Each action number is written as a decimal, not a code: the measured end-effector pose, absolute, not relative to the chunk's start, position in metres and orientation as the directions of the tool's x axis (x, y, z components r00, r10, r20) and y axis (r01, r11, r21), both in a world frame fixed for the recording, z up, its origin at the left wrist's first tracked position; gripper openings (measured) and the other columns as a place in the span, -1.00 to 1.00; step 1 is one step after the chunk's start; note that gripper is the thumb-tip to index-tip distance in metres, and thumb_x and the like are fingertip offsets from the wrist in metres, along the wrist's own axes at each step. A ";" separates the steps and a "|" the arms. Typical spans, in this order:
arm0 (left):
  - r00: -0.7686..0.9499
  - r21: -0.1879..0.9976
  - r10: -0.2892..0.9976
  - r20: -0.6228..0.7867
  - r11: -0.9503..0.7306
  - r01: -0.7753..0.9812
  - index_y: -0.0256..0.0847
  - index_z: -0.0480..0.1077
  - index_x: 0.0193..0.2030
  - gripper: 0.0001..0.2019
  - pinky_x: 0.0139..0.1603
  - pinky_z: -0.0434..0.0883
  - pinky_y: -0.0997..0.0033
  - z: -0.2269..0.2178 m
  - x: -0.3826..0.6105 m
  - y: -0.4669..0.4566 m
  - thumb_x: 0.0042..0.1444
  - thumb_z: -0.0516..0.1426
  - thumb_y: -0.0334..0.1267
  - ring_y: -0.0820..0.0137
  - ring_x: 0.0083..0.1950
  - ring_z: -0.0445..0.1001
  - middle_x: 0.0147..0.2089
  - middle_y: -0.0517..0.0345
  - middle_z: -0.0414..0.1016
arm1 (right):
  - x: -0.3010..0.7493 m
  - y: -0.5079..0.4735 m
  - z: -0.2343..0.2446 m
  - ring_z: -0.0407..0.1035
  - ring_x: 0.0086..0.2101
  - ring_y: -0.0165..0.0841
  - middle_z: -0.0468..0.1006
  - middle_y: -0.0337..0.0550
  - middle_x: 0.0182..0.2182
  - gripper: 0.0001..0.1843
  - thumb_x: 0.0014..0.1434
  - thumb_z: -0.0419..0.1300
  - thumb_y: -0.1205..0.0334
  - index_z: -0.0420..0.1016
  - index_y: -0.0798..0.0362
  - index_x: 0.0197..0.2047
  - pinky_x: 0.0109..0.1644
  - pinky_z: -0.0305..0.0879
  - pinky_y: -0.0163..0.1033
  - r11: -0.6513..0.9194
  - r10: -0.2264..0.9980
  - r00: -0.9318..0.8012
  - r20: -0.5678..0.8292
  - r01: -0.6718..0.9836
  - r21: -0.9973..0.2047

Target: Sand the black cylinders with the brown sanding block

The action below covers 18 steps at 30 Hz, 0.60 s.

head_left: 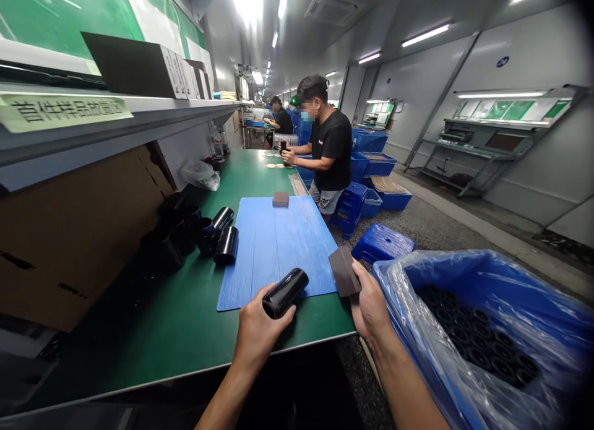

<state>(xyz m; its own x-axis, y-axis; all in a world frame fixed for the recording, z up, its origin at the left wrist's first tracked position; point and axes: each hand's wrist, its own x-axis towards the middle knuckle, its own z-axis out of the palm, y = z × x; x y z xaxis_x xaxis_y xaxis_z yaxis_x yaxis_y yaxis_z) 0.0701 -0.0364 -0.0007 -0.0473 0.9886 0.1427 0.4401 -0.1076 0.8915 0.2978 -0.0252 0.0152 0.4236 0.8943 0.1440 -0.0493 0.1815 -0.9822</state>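
My left hand (pixel 258 328) grips a glossy black cylinder (pixel 285 292), held tilted over the near edge of the blue mat (pixel 273 244). My right hand (pixel 370 304) pinches a brown rectangular block (pixel 344 271) at the mat's right corner, just off the bench edge. The two hands are a short way apart, the cylinder and block not touching.
A blue bin lined with plastic (pixel 487 331) holds several black cylinders at my right. More black cylinders (pixel 204 232) lie left of the mat, another brown block (pixel 280 198) at its far end. A cardboard box (pixel 69 244) stands at left. A person (pixel 327 148) works further along the green bench (pixel 153 331).
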 end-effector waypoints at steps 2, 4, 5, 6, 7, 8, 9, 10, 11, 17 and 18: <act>-0.050 0.892 0.989 0.140 -0.104 0.441 -0.22 0.49 0.09 -0.45 0.07 0.53 0.16 -0.001 0.071 -0.036 -0.05 0.35 -0.08 0.12 -0.05 0.63 -0.06 0.00 0.66 | 0.285 -0.035 0.020 0.43 0.15 -0.12 0.54 -0.04 0.15 -0.47 0.34 0.10 -0.06 0.45 0.02 0.26 0.26 0.33 0.07 0.192 0.887 0.424 0.182 0.020 -0.981; -0.056 0.892 0.988 0.145 -0.106 0.439 -0.23 0.49 0.11 -0.42 0.09 0.52 0.15 -0.001 0.071 -0.036 -0.07 0.36 -0.09 0.10 -0.02 0.63 -0.03 -0.02 0.65 | 0.267 -0.046 0.027 0.25 0.28 -0.13 0.40 -0.06 0.28 -0.51 0.36 0.09 0.04 0.42 -0.03 0.29 0.38 0.14 0.10 0.251 0.862 0.360 0.355 0.306 -0.919; -0.049 0.894 0.988 0.149 -0.114 0.433 -0.23 0.49 0.10 -0.44 0.09 0.53 0.16 -0.001 0.071 -0.036 -0.06 0.36 -0.09 0.10 -0.02 0.63 -0.03 -0.01 0.66 | 0.256 -0.051 0.030 0.16 0.33 -0.14 0.31 -0.08 0.33 -0.52 0.38 0.08 0.09 0.37 -0.05 0.32 0.42 0.06 0.10 0.309 0.850 0.247 0.466 0.482 -0.820; -0.035 0.898 0.988 0.151 -0.123 0.422 -0.22 0.51 0.09 -0.49 0.06 0.54 0.19 -0.001 0.071 -0.036 -0.03 0.33 -0.11 0.11 -0.04 0.63 -0.04 0.00 0.66 | 0.246 -0.055 0.032 0.08 0.37 -0.15 0.25 -0.10 0.37 -0.50 0.39 0.07 0.14 0.31 -0.08 0.36 0.43 0.02 0.09 0.386 0.835 0.077 0.545 0.624 -0.680; -0.020 0.903 0.989 0.149 -0.128 0.410 -0.21 0.52 0.06 -0.55 0.01 0.56 0.21 -0.001 0.071 -0.037 0.00 0.30 -0.12 0.13 -0.07 0.65 -0.08 0.01 0.67 | 0.237 -0.057 0.033 0.04 0.39 -0.17 0.21 -0.12 0.39 -0.47 0.40 0.06 0.18 0.24 -0.10 0.40 0.42 0.03 0.08 0.471 0.811 -0.106 0.575 0.701 -0.536; -0.010 0.907 0.989 0.148 -0.132 0.401 -0.20 0.54 0.03 -0.59 -0.03 0.58 0.24 -0.001 0.070 -0.037 0.02 0.28 -0.14 0.15 -0.11 0.66 -0.11 0.03 0.68 | 0.230 -0.057 0.033 0.02 0.39 -0.19 0.20 -0.13 0.39 -0.46 0.41 0.03 0.22 0.18 -0.09 0.42 0.39 0.07 0.07 0.538 0.785 -0.251 0.567 0.730 -0.422; -0.009 0.907 0.988 0.153 -0.137 0.399 -0.20 0.54 0.02 -0.61 -0.05 0.58 0.25 -0.001 0.070 -0.037 0.02 0.28 -0.15 0.16 -0.13 0.66 -0.13 0.04 0.69 | 0.226 -0.056 0.033 0.04 0.39 -0.20 0.22 -0.11 0.38 -0.45 0.42 0.00 0.26 0.15 -0.07 0.44 0.35 0.13 0.05 0.561 0.775 -0.324 0.542 0.747 -0.356; -0.019 0.903 0.986 0.164 -0.143 0.404 -0.20 0.54 0.02 -0.60 -0.03 0.58 0.25 0.000 0.071 -0.037 0.01 0.29 -0.16 0.16 -0.12 0.66 -0.12 0.04 0.69 | 0.223 -0.054 0.031 0.07 0.38 -0.20 0.25 -0.09 0.37 -0.46 0.43 -0.04 0.28 0.15 -0.04 0.44 0.31 0.18 0.04 0.534 0.792 -0.321 0.520 0.776 -0.335; -0.038 0.899 0.983 0.179 -0.148 0.413 -0.20 0.53 0.03 -0.56 0.01 0.57 0.24 -0.001 0.071 -0.037 -0.03 0.31 -0.16 0.15 -0.09 0.65 -0.09 0.04 0.68 | 0.221 -0.052 0.030 0.10 0.36 -0.20 0.26 -0.06 0.36 -0.47 0.43 -0.07 0.31 0.15 -0.01 0.43 0.28 0.20 0.04 0.475 0.819 -0.265 0.509 0.811 -0.341; -0.025 0.910 0.990 0.142 -0.120 0.397 -0.17 0.51 0.08 -0.56 -0.04 0.57 0.26 -0.004 0.071 -0.034 0.02 0.29 -0.16 0.16 -0.08 0.66 -0.07 0.06 0.68 | 0.226 -0.041 0.026 0.02 0.39 -0.18 0.22 -0.11 0.37 -0.43 0.38 0.02 0.30 0.19 -0.07 0.42 0.36 0.03 0.08 0.511 0.849 -0.262 0.459 0.625 -0.590; -0.032 0.905 0.988 0.149 -0.123 0.408 -0.18 0.51 0.08 -0.54 -0.01 0.57 0.24 -0.005 0.071 -0.034 0.00 0.31 -0.15 0.15 -0.07 0.65 -0.07 0.05 0.67 | 0.233 -0.032 0.026 0.07 0.38 -0.17 0.30 -0.13 0.34 -0.48 0.35 0.07 0.27 0.32 -0.10 0.35 0.40 -0.04 0.10 0.450 0.884 -0.150 0.443 0.533 -0.717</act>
<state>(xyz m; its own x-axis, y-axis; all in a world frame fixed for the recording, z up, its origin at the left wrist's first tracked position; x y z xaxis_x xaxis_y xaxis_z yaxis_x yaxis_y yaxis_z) 0.0706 -0.0339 -0.0052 -0.0320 0.9883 0.1493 0.4081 -0.1235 0.9046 0.2333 -0.0319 0.0263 -0.1497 0.8839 0.4430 0.5333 0.4495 -0.7166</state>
